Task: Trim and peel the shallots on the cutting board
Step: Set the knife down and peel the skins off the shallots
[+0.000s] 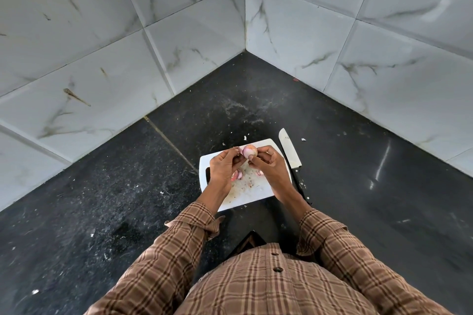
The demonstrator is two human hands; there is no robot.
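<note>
Both sets of fingers are pinching one shallot (249,151), the left hand (225,167) gripping from nine o'clock and the right hand (266,165) from four o'clock, holding it above the cutting board (256,193). Peel scraps (238,174) are lying underneath, and the knife (294,161) is resting at three o'clock on the dark counter (102,199).

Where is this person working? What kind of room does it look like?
Most likely a home kitchen corner. A dark stone counter meets marble-look wall tiles, and a white cutting board with a knife beside it sits there while both hands peel a shallot.
</note>
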